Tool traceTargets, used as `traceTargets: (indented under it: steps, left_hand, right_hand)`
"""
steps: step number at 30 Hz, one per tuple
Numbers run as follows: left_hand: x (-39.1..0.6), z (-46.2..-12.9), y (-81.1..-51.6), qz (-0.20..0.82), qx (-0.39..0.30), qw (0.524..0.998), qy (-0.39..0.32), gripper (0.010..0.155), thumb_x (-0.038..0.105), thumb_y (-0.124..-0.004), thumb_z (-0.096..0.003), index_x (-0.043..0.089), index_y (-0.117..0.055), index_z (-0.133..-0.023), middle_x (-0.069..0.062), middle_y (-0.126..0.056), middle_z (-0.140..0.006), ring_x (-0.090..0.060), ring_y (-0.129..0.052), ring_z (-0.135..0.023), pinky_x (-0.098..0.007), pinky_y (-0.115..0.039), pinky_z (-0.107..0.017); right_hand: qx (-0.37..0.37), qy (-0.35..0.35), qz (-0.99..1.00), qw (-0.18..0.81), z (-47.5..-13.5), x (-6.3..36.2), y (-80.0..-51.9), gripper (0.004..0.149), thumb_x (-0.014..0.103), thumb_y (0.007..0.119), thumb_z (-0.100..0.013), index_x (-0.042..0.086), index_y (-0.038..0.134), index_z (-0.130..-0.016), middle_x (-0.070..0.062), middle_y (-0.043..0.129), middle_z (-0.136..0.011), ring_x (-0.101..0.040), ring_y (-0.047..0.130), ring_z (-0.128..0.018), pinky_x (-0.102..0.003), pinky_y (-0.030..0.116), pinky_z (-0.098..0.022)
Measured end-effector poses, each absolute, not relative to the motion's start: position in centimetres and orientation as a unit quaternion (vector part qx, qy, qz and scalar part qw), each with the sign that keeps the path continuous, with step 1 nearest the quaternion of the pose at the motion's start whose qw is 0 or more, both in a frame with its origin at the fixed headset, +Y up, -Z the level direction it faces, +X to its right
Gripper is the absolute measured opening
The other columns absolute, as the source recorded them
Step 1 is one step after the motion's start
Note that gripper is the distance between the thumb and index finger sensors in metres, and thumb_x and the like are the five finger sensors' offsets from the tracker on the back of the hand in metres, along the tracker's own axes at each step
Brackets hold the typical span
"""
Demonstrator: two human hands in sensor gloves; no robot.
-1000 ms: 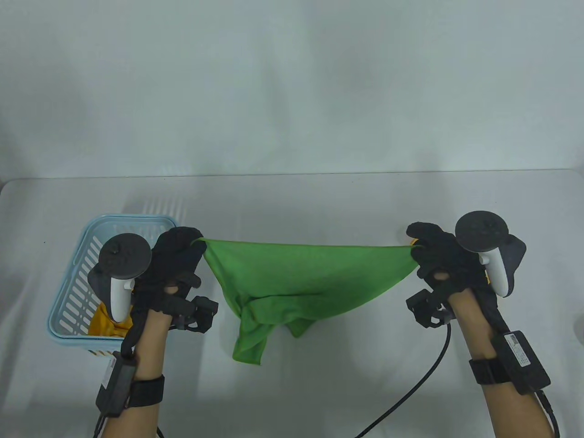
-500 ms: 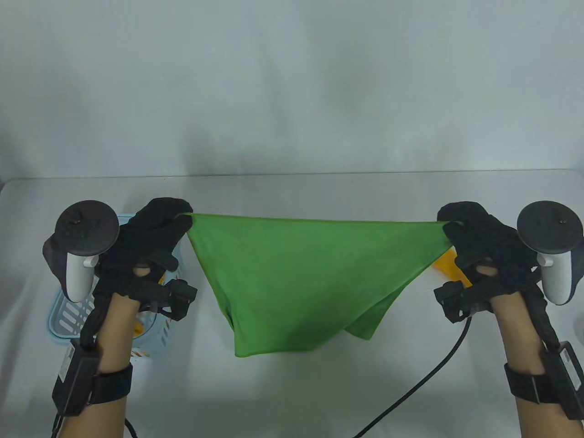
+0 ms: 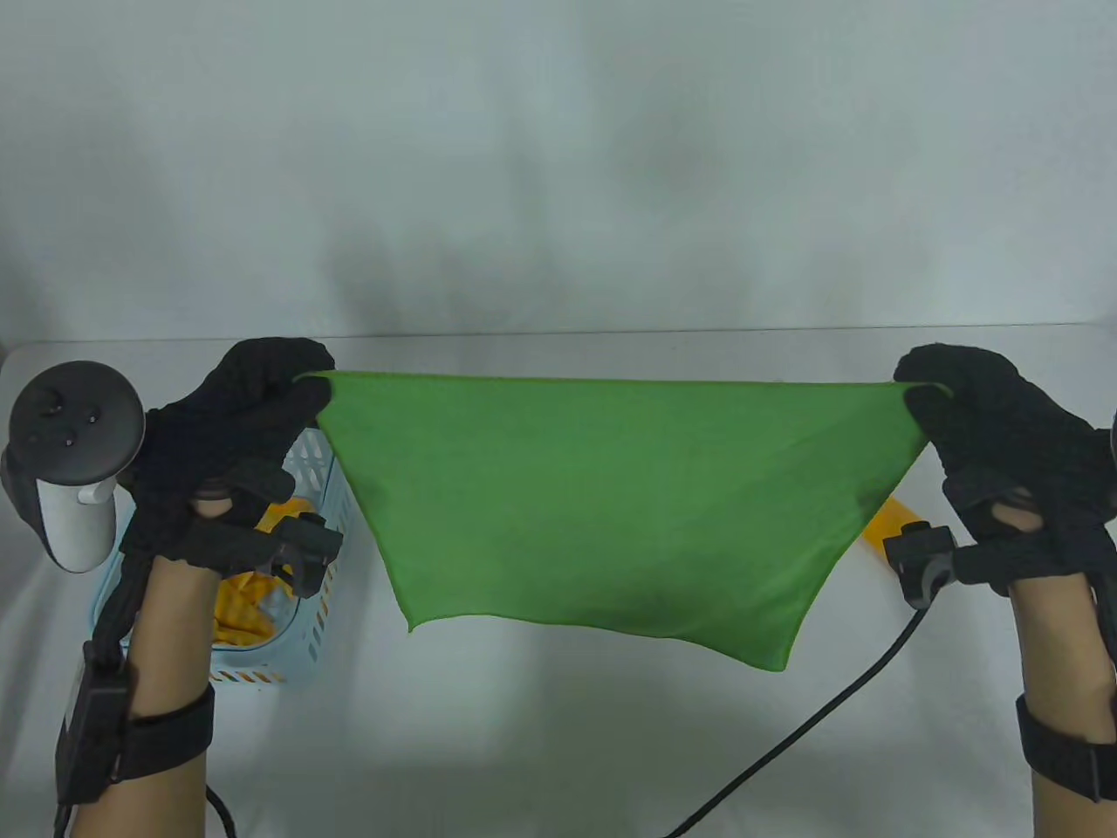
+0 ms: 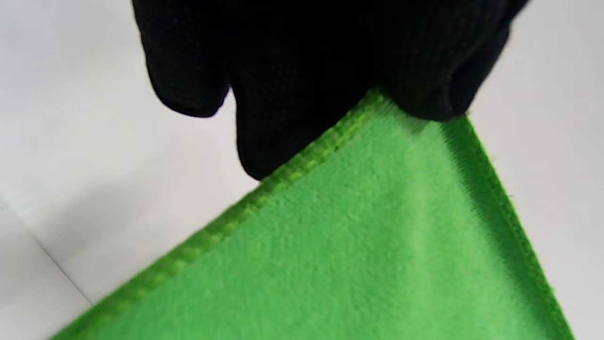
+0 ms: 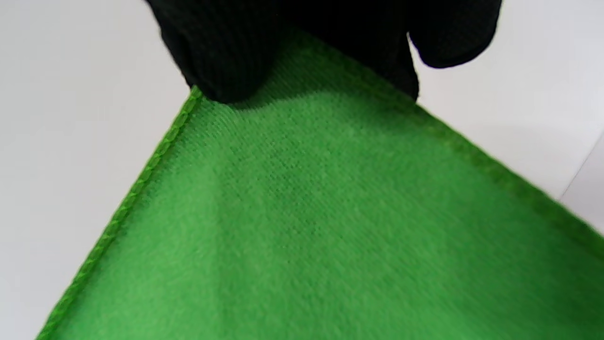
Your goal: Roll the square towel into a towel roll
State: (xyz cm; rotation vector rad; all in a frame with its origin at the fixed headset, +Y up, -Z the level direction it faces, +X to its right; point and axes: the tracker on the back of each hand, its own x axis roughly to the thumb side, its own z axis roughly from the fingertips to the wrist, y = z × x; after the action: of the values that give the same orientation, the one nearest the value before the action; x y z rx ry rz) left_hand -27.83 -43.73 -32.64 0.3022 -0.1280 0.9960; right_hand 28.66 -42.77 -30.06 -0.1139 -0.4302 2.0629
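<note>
green towel (image 3: 602, 506) now stretched flat, wider and higher than before; corners pinched by left hand (image 3: 236, 436) and right hand (image 3: 995, 436), farther apart; blue basket (image 3: 318, 559) beneath left.

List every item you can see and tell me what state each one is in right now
green towel: unrolled, stretched between both hands, lower edge hanging free
left hand: pinches the towel's left top corner
right hand: pinches the towel's right top corner
blue basket: upright on the table, yellow cloth inside
yellow object: on the table by the right hand, mostly hidden
</note>
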Motion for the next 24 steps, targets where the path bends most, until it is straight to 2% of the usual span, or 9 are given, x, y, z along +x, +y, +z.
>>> traceTargets:
  steps: [3,6,8,11,14,16,19,21,24]
  left_hand:
    - [-27.5,-35.6,-44.8,0.455,0.114,0.882,-0.034,0.042,0.035,-0.084,-0.0399,0.035,-0.085,-0.082,0.011,-0.101,-0.068,-0.016,-0.107,-0.058,-0.049,-0.077,-0.065]
    - [-27.2,-39.0,-47.0,0.419,0.078,0.904,0.015,0.041,0.036,-0.083,-0.04,0.037,-0.086,-0.08,0.012,-0.1,-0.07,-0.016,-0.105,-0.063,-0.05,-0.076,-0.065]
    - [-26.9,-41.1,-49.0,0.408,0.049,0.91,0.051,0.04,0.036,-0.083,-0.0399,0.037,-0.086,-0.08,0.011,-0.097,-0.076,-0.018,-0.103,-0.068,-0.051,-0.075,-0.066]
    - [-26.5,-43.0,-50.2,0.391,0.033,0.916,0.083,0.04,0.036,-0.083,-0.0391,0.038,-0.087,-0.079,0.008,-0.092,-0.085,-0.02,-0.099,-0.075,-0.052,-0.074,-0.066]
    - [-26.2,-43.2,-48.0,0.424,0.054,0.902,0.058,0.04,0.035,-0.083,-0.0391,0.038,-0.087,-0.079,0.008,-0.091,-0.086,-0.02,-0.099,-0.077,-0.052,-0.074,-0.066]
    - [-26.1,-42.8,-45.7,0.426,0.074,0.901,0.037,0.04,0.036,-0.083,-0.0392,0.038,-0.087,-0.079,0.008,-0.091,-0.087,-0.02,-0.098,-0.077,-0.052,-0.073,-0.067]
    - [-26.1,-42.2,-44.1,0.422,0.075,0.903,0.024,0.04,0.036,-0.083,-0.0394,0.038,-0.087,-0.079,0.009,-0.091,-0.087,-0.02,-0.098,-0.078,-0.052,-0.073,-0.067]
    - [-25.9,-42.1,-44.8,0.416,0.052,0.907,0.024,0.04,0.035,-0.083,-0.0397,0.037,-0.087,-0.079,0.008,-0.091,-0.087,-0.021,-0.098,-0.079,-0.053,-0.072,-0.068]
    - [-25.6,-42.1,-48.1,0.382,0.007,0.924,0.032,0.04,0.035,-0.083,-0.0396,0.036,-0.087,-0.079,0.008,-0.091,-0.088,-0.022,-0.098,-0.08,-0.053,-0.073,-0.067]
  right_hand:
    - [-0.084,-0.156,0.864,0.471,-33.1,28.1,-43.9,0.037,0.032,0.084,-0.037,0.037,0.086,-0.073,0.004,0.095,-0.067,-0.026,0.093,-0.064,-0.054,0.071,-0.059]
    - [-0.124,-0.132,0.887,0.425,-37.3,27.5,-46.8,0.037,0.031,0.082,-0.037,0.038,0.085,-0.074,0.004,0.094,-0.069,-0.026,0.093,-0.066,-0.054,0.071,-0.059]
    - [-0.159,-0.107,0.902,0.386,-39.9,27.1,-49.3,0.037,0.032,0.082,-0.037,0.039,0.085,-0.073,0.004,0.094,-0.072,-0.027,0.092,-0.069,-0.054,0.071,-0.059]
    - [-0.201,-0.102,0.897,0.38,-42.4,27.2,-50.8,0.037,0.033,0.082,-0.037,0.041,0.086,-0.073,0.004,0.092,-0.076,-0.028,0.091,-0.072,-0.054,0.071,-0.06]
    - [-0.23,-0.118,0.852,0.456,-42.8,27.8,-49.4,0.036,0.034,0.082,-0.037,0.043,0.086,-0.072,0.004,0.089,-0.08,-0.028,0.088,-0.076,-0.055,0.068,-0.062]
    - [-0.216,-0.136,0.82,0.512,-42.5,28.2,-47.8,0.036,0.034,0.081,-0.038,0.043,0.085,-0.073,0.004,0.088,-0.081,-0.028,0.086,-0.078,-0.054,0.068,-0.062]
    - [-0.189,-0.138,0.819,0.524,-41.9,28.7,-46.3,0.037,0.035,0.081,-0.038,0.043,0.084,-0.074,0.005,0.085,-0.086,-0.029,0.083,-0.082,-0.054,0.066,-0.064]
    - [-0.184,-0.132,0.829,0.511,-41.5,28.8,-46.6,0.037,0.034,0.081,-0.039,0.042,0.084,-0.075,0.005,0.084,-0.088,-0.03,0.083,-0.083,-0.055,0.066,-0.064]
    - [-0.188,-0.092,0.86,0.465,-41.1,29.1,-48.7,0.037,0.034,0.08,-0.039,0.04,0.083,-0.075,0.007,0.086,-0.089,-0.032,0.083,-0.085,-0.056,0.066,-0.064]
